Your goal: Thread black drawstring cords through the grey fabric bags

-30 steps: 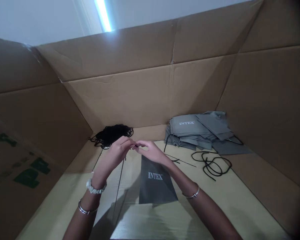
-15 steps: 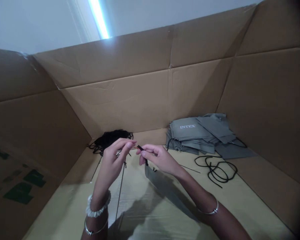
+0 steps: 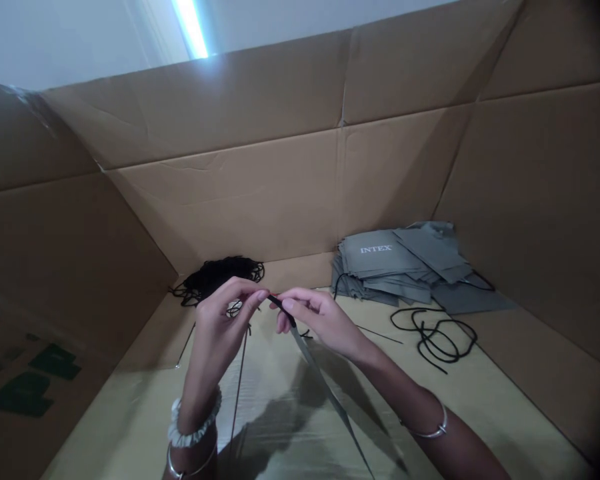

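"Well, hands first?"

"Noted: the right hand (image 3: pixel 320 320) has its fingers (image 3: pixel 300 303) clamped on a black cord end (image 3: pixel 280 305) at the top of a grey bag (image 3: pixel 325 400), which hangs edge-on above the cardboard base (image 3: pixel 110 420). The left hand (image 3: pixel 225 320) has its fingertips (image 3: pixel 261 295) together, just beside the cord end; contact unclear."

"Beyond that?"

"Right: a loose black cord (image 3: pixel 433 337). Far right: a grey INTEX bag stack (image 3: pixel 400 263). Far left: a black cord tangle (image 3: pixel 215 277)."

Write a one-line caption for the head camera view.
Left hand and right hand meet at a black cord at the edge of a hanging grey bag inside a cardboard box.
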Action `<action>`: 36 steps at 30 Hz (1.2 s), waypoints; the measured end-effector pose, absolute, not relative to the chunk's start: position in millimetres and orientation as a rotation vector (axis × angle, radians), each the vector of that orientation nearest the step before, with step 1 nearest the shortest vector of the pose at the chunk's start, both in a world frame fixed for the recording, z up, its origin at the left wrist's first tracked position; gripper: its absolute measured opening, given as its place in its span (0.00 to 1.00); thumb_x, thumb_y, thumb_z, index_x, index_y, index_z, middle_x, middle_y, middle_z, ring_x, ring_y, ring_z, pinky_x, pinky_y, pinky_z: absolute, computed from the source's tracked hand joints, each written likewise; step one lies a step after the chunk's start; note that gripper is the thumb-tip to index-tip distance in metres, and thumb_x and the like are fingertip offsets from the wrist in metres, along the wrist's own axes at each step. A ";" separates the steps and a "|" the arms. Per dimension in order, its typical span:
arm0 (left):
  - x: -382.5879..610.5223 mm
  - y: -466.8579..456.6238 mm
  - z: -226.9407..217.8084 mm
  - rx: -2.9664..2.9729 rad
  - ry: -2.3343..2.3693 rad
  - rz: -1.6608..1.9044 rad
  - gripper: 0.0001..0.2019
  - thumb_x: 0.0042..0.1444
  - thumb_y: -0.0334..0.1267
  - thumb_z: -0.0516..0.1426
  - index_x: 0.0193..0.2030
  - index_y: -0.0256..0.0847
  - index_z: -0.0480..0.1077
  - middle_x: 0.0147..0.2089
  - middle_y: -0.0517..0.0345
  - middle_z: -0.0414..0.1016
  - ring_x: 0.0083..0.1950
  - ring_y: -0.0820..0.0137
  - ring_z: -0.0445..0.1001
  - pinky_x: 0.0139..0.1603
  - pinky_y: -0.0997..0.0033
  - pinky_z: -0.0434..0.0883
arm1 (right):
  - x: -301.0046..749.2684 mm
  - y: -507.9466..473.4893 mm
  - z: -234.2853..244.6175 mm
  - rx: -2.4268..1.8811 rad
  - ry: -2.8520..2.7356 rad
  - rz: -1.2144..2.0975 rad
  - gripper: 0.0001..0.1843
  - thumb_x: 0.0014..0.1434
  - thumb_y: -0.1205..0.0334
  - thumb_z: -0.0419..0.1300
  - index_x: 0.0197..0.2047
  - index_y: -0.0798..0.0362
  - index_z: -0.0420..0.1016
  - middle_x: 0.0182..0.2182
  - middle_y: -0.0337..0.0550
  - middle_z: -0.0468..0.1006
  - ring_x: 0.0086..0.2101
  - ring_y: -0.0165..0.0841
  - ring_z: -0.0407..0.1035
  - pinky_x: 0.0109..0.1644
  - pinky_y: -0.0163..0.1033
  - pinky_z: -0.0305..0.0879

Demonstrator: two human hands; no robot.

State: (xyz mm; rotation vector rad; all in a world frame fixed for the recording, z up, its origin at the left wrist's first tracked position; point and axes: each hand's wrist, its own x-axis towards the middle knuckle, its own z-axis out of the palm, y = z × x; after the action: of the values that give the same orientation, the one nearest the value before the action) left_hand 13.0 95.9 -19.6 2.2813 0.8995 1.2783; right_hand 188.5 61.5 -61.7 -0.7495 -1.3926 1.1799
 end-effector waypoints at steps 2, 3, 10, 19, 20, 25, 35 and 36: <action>12.1 96.0 -19.2 2.269 0.896 1.302 0.05 0.61 0.36 0.59 0.34 0.40 0.74 0.34 0.60 0.75 0.36 0.73 0.72 0.37 0.75 0.67 | 187.9 62.4 -62.1 -0.750 -1.405 1.190 0.14 0.67 0.55 0.54 0.39 0.56 0.75 0.28 0.40 0.78 0.32 0.29 0.71 0.42 0.36 0.66; 11.8 96.4 -19.2 2.270 0.889 1.312 0.05 0.61 0.36 0.59 0.34 0.41 0.74 0.34 0.60 0.75 0.36 0.74 0.72 0.36 0.75 0.67 | 187.7 63.1 -62.6 -0.753 -1.411 1.195 0.14 0.67 0.55 0.54 0.38 0.56 0.75 0.28 0.40 0.78 0.31 0.28 0.71 0.42 0.36 0.66; 11.6 101.5 -21.0 2.300 0.886 1.359 0.03 0.60 0.34 0.60 0.34 0.42 0.74 0.34 0.62 0.75 0.36 0.76 0.72 0.36 0.78 0.67 | 188.9 66.2 -66.2 -0.760 -1.408 1.189 0.12 0.65 0.56 0.58 0.38 0.56 0.77 0.26 0.38 0.76 0.29 0.27 0.68 0.38 0.34 0.65; 12.0 105.9 -23.5 2.256 0.906 1.398 0.04 0.61 0.35 0.60 0.34 0.41 0.74 0.34 0.62 0.75 0.35 0.76 0.72 0.36 0.76 0.67 | 189.9 67.2 -66.0 -0.797 -1.430 1.149 0.10 0.64 0.58 0.60 0.38 0.55 0.79 0.29 0.39 0.78 0.31 0.27 0.69 0.41 0.34 0.65; 11.6 106.9 -23.9 2.247 0.906 1.403 0.04 0.61 0.35 0.60 0.33 0.41 0.74 0.34 0.62 0.75 0.35 0.76 0.72 0.36 0.76 0.67 | 189.9 67.0 -66.2 -0.804 -1.427 1.154 0.09 0.63 0.59 0.60 0.39 0.55 0.79 0.29 0.39 0.78 0.31 0.27 0.69 0.41 0.34 0.65; 8.1 114.1 -26.4 2.199 0.907 1.455 0.04 0.60 0.35 0.60 0.33 0.42 0.75 0.34 0.62 0.75 0.36 0.75 0.72 0.37 0.76 0.67 | 190.6 66.3 -66.3 -0.821 -1.431 1.154 0.08 0.62 0.59 0.61 0.39 0.54 0.79 0.33 0.40 0.81 0.37 0.29 0.73 0.47 0.36 0.65; 5.1 119.2 -26.1 2.432 0.879 1.589 0.11 0.65 0.29 0.53 0.51 0.41 0.73 0.49 0.52 0.76 0.49 0.69 0.74 0.50 0.67 0.70 | 193.6 66.4 -65.0 -0.820 -1.324 1.222 0.12 0.60 0.53 0.63 0.37 0.54 0.79 0.32 0.41 0.81 0.34 0.29 0.73 0.41 0.35 0.65; 5.1 117.8 -24.8 2.542 0.817 1.664 0.15 0.64 0.26 0.53 0.54 0.41 0.71 0.53 0.50 0.74 0.53 0.67 0.73 0.53 0.63 0.69 | 194.8 66.7 -64.3 -0.820 -1.313 1.230 0.12 0.60 0.53 0.63 0.37 0.54 0.79 0.31 0.41 0.81 0.33 0.29 0.72 0.39 0.35 0.64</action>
State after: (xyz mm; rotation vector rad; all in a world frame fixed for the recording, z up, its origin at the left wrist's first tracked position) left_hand 5.1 117.8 -24.8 2.5417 0.8174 1.6636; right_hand 194.8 66.7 -64.3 -0.8205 -1.3126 1.2304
